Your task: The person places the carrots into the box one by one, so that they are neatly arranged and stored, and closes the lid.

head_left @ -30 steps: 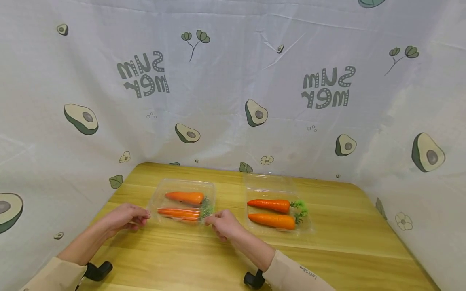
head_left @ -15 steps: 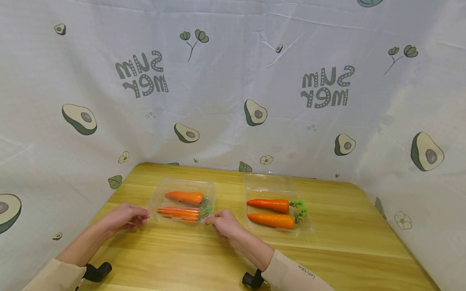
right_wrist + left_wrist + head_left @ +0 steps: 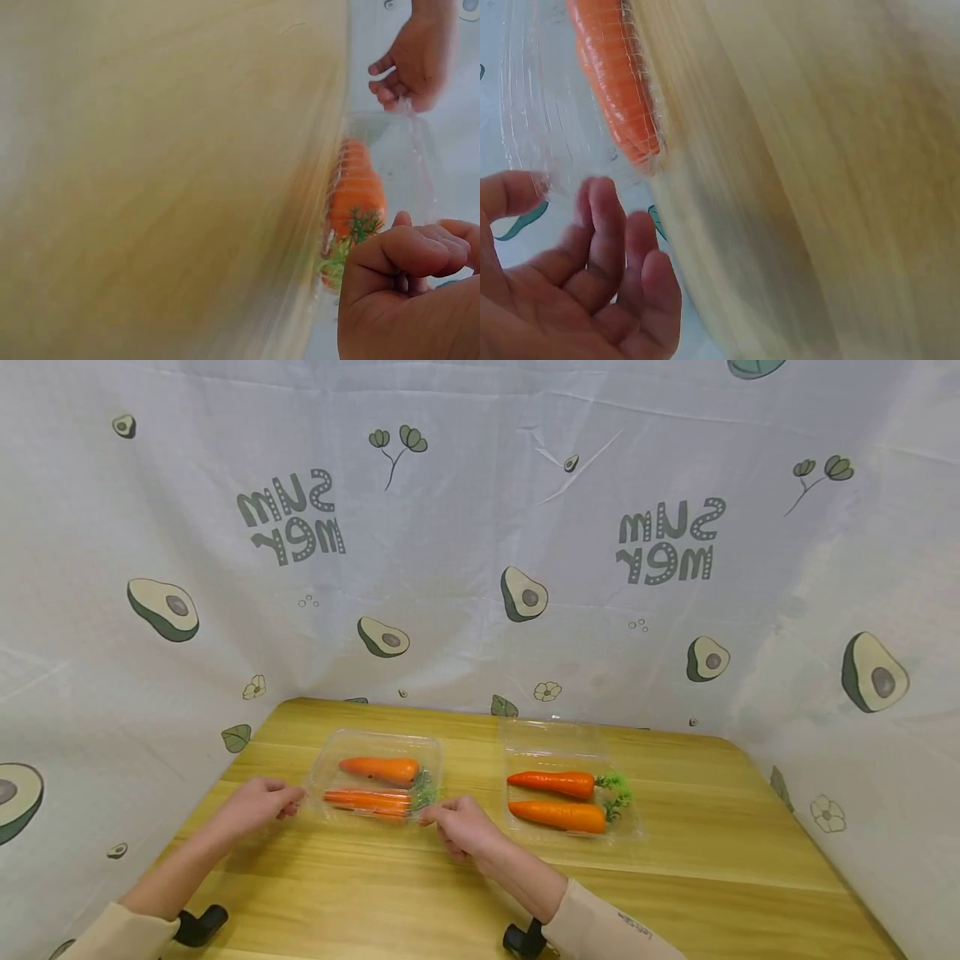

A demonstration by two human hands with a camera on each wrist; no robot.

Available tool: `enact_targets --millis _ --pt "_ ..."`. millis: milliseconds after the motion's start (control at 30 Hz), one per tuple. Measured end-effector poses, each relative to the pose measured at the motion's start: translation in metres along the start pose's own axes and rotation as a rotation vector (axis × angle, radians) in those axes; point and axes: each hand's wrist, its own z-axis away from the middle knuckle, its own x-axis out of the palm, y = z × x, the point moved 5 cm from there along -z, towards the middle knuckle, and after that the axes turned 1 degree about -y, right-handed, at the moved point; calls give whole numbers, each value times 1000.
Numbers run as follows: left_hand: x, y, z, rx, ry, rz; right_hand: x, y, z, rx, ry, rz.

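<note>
A clear plastic clamshell container [image 3: 318,766] on the left side of the table holds two orange carrots [image 3: 378,768], one behind the other, with green tops to the right. The front carrot shows striped through the ribbed wall. My left hand [image 3: 255,806] is at the container's front left corner, thumb and fingertips at the thin plastic edge; the left wrist view shows its other fingers [image 3: 660,281] loosely curled. At the front right corner, my right hand [image 3: 467,831] pinches the edge, fingers curled. Its pinch point is mostly hidden in the right wrist view.
Right of it lies a second clear container [image 3: 553,739], lid folded back, with two more carrots [image 3: 558,816] inside. The wooden table [image 3: 697,827] ends at a patterned cloth [image 3: 450,527] behind and at the sides.
My left hand has shifted slightly left and its lower fingers have drawn in. The right hand stays at its corner. The containers and carrots have not visibly moved.
</note>
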Motion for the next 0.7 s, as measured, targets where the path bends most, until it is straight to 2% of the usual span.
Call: enact_targets --millis 100,200,300,467,600,700 --pt "-4 5 3 12 85 -118 -1 -1 2 1 -1 9" --pt "-7 9 4 26 169 -160 -3 -3 5 -2 -2 32" --pt "-9 14 6 56 259 -171 -6 -4 9 -2 -5 55" --pt "-9 31 11 119 371 -175 -12 -6 16 -6 2 115" --pt "-6 46 15 181 431 -170 -18 -7 20 -13 16 180" --pt "-2 58 18 223 447 -151 -23 -8 24 -14 27 221"
